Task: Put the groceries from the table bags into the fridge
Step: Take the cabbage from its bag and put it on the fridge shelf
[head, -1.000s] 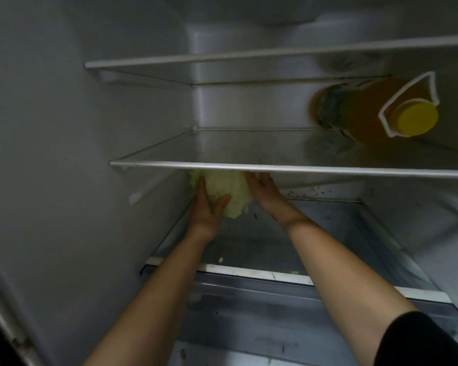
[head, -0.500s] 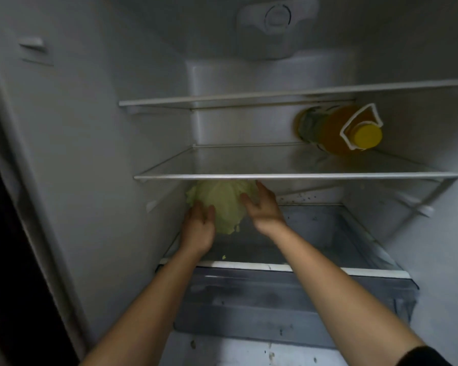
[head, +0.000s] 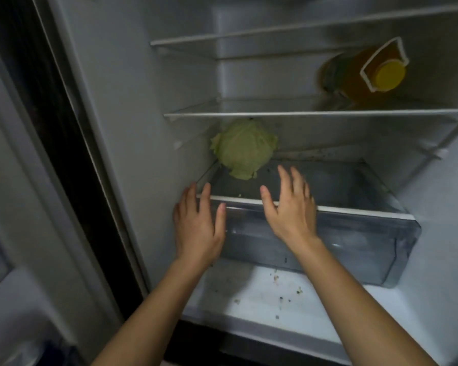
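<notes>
Cabbage (head: 245, 149) sits back-left on the low shelf (head: 333, 180) in the fridge (head: 132, 107); bottle (head: 360, 72) lies on the shelf above. My left grip (head: 198, 228) and right grip (head: 291, 210) are spread, holding nothing, by the low shelf's front edge. Bags aren't in view, so probably more groceries left.

**Dim, cool and grainy**

The light is low and bluish. It is brightest on the white fridge floor (head: 262, 294) under the drawer and fades toward the back wall. The left side sinks into near-black along the door gap (head: 50, 128). The shelf edge (head: 302, 113) bows with wide-angle distortion. The orange bottle (head: 362, 72) is smeared and soft, and the left hand (head: 196, 228) and right hand (head: 291, 215) look slightly blurred — noise swallows fine detail.
</notes>
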A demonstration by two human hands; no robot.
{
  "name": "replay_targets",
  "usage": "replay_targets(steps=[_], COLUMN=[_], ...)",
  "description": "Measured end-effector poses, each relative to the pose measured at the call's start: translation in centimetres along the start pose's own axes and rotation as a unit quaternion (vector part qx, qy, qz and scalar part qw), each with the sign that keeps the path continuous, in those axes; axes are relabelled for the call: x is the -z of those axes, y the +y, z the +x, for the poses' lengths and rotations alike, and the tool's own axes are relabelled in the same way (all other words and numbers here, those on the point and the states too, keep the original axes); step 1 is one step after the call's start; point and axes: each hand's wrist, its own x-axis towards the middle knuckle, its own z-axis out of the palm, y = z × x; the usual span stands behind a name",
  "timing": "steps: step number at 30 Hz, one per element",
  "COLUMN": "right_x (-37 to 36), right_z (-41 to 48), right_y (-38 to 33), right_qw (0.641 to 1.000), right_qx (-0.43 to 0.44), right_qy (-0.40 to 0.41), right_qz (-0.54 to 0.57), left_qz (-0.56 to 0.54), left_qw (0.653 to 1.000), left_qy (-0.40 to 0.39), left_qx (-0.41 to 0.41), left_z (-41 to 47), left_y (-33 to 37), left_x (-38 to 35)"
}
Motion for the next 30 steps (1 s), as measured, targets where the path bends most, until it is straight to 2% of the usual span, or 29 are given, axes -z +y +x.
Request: replay_targets(steps=[5, 10, 14, 18, 21, 24, 30], right_x=[-0.3, 1.8, 5.2, 8.3, 9.3, 9.6, 9.6], right_z=[-2.9, -7.6, -12.7, -20.2, -27.9, -36.0, -50.5], right_y=[-0.2, -3.0, -8.1, -15.9, -23.3, -32.5, -52.1], right_qw=[0.999, 0.999, 0.997, 0.989, 0.983, 0.967, 0.911], right_qx=[0.022, 0.036, 0.061, 0.097, 0.099, 0.133, 0.251], right_qy=[0.034, 0.012, -0.004, 0.032, 0.035, -0.005, -0.137], right_qz=[0.003, 0.024, 0.054, 0.109, 0.151, 0.217, 0.296], left_qz=[0.076, 0.089, 0.079, 0.099, 0.151, 0.215, 0.350], left_qw=[0.997, 0.996, 0.996, 0.991, 0.986, 0.972, 0.900], left_qy=[0.014, 0.018, 0.013, 0.068, 0.065, 0.050, 0.052], left_qx=[-0.032, -0.026, -0.045, -0.055, -0.007, 0.076, 0.254], left_z=[-4.8, -11.1, -16.8, -24.0, -31.1, -38.6, -52.0], left_y=[-0.9, -1.3, -2.1, -5.2, -9.9, -15.7, -24.2], left_x=[3.3, 8.9, 16.5, 26.9, 36.0, 45.9, 64.8])
